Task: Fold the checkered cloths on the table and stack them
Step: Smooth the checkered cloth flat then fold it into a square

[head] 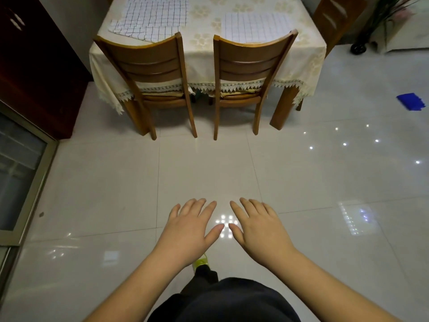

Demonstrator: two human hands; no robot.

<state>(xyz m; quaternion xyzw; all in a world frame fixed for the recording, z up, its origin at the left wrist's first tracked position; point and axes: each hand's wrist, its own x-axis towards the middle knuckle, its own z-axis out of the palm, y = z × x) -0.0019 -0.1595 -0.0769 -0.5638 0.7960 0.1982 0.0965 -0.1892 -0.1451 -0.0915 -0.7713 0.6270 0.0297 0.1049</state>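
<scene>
**Checkered cloths lie on the table as bare hands hover over the tiled floor**

At the far left of the frame stand a dark wooden cabinet [34, 66] and, below it, a metal-framed glass door [21, 173]. At the top of the frame, a table [204, 49] draped in a cream, lace-edged tablecloth carries the cloths. The left checkered cloth pile [151, 17], at upper left of centre, is white with thin dark grid lines and lies loosely spread, with rumpled overlapping layers and corners jutting toward the table's near edge. The right checkered cloth [253, 25], at upper right of centre, shows the same grid but lies flat and squared, apart from the pile. Two wooden slat-back chairs, the left chair [148, 66] and the right chair [248, 63], are pushed in under the near edge. In the lower centre, the left hand [190, 231] and the right hand [262, 228] are held palm down over the glossy floor, fingers straight and spread, grasping nothing, thumbs nearly meeting. A blue object [411, 101] lies on the floor at right.
</scene>
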